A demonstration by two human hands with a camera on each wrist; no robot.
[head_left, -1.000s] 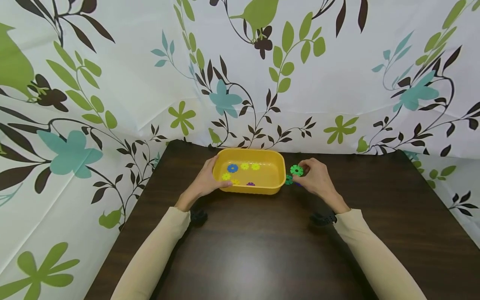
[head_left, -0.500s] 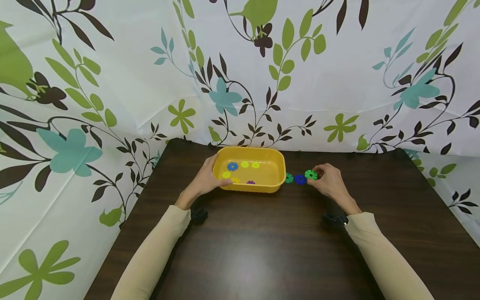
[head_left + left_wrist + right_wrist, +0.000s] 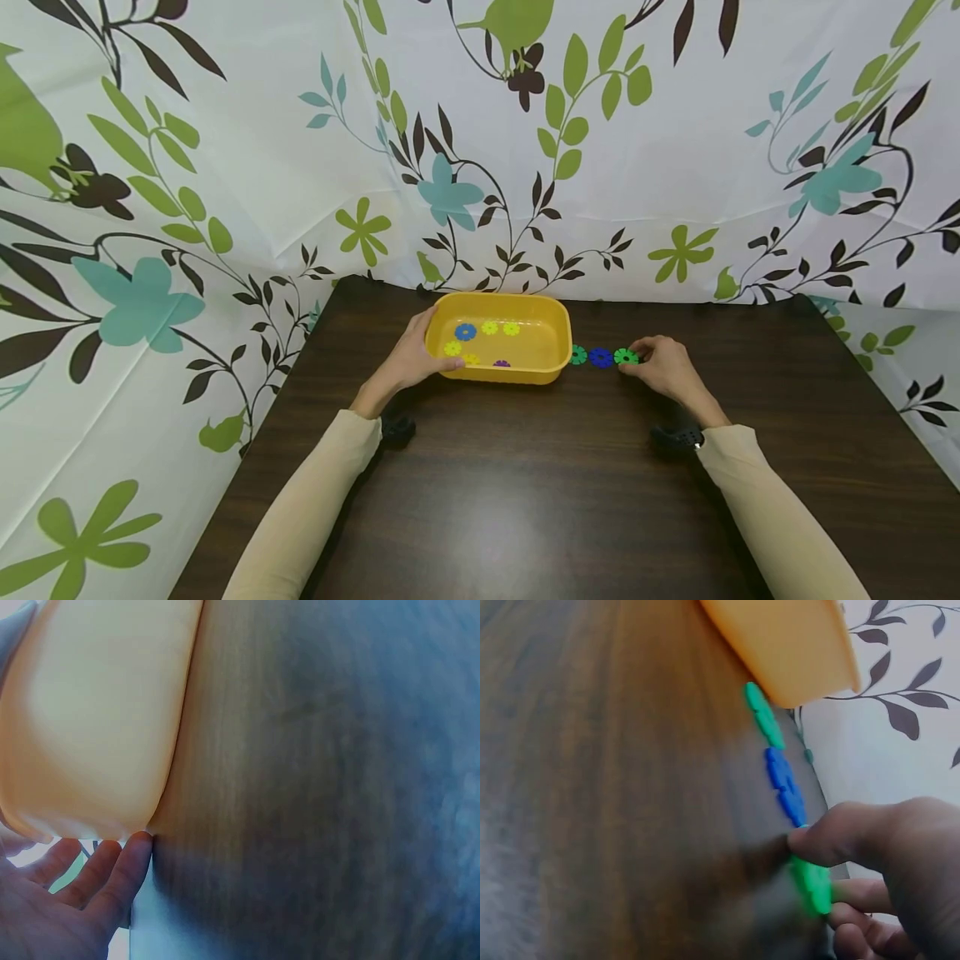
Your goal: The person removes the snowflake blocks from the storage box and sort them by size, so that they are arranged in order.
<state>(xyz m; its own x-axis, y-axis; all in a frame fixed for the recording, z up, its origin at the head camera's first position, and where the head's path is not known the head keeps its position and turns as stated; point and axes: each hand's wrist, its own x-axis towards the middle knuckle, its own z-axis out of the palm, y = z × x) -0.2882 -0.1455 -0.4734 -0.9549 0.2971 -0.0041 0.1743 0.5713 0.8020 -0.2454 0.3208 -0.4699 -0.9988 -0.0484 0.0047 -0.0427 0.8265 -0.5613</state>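
Observation:
A yellow plastic tub (image 3: 517,377) stands near the back of the table. My left hand (image 3: 414,357) grips its left end, thumb over the front rim; in the left wrist view the fingers (image 3: 120,881) touch the tub's outer wall. To the tub's right a dark green flower-shaped disc (image 3: 577,355) and a blue flower-shaped disc (image 3: 601,357) lie in a row. My right hand (image 3: 666,367) pinches a bright green flower-shaped disc (image 3: 626,357) at the row's right end. In the right wrist view this green disc (image 3: 810,885) is at the table top beside the blue one, partly behind the thumb.
Inside the tub lie a blue disc (image 3: 466,332), several yellow discs (image 3: 490,327) and a purple disc (image 3: 501,363) partly hidden by the front rim. The dark wooden table (image 3: 480,483) ends at a patterned curtain (image 3: 495,250) behind the tub.
My right hand has carried the bright green disc rightward and down to the row's end, uncovering the blue disc. The left hand has kept its grip on the tub.

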